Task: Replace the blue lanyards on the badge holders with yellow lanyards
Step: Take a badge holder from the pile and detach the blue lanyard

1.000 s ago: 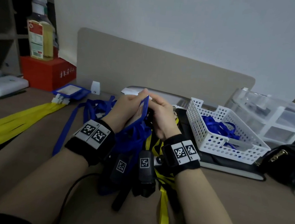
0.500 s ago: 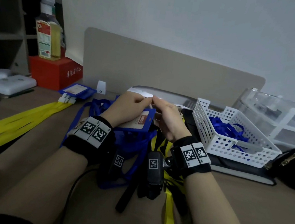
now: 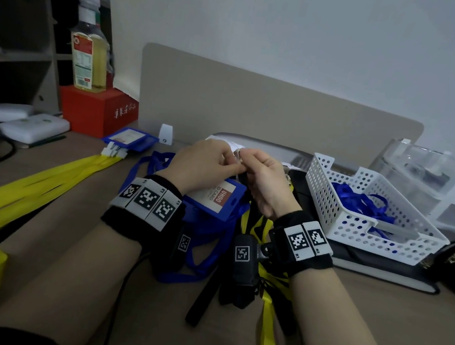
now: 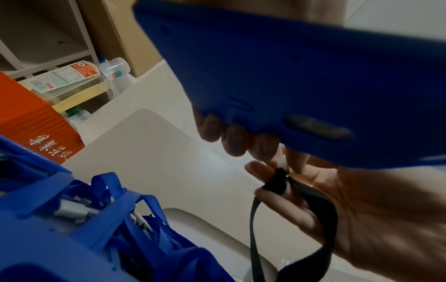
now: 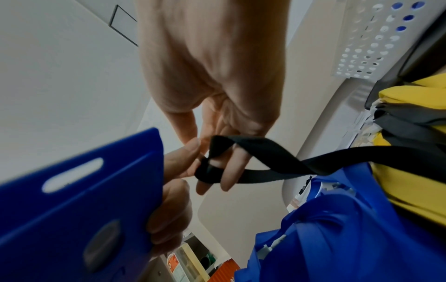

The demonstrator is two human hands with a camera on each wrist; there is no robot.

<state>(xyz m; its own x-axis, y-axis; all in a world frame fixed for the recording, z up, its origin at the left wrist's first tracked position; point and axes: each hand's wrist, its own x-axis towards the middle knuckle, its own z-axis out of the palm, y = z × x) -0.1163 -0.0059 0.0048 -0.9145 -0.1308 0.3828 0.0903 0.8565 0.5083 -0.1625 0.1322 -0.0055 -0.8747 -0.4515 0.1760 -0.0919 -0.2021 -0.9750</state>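
Note:
My left hand grips a blue badge holder with a white and red ID card, held face up above the desk. In the left wrist view its fingers curl over the holder's slotted edge. My right hand pinches the clip end of a dark lanyard strap right at my left fingertips. The strap hangs down from that pinch. A heap of blue lanyards lies under both wrists. Yellow lanyards stretch across the desk at the left.
A white perforated basket at the right contains loose blue lanyards. Another blue badge holder lies at the head of the yellow straps. A red box with a bottle stands back left; a clear organiser back right.
The badge holder went from upright on its edge to lying face up under my left palm. Both hands' fingertips have come together above its top edge.

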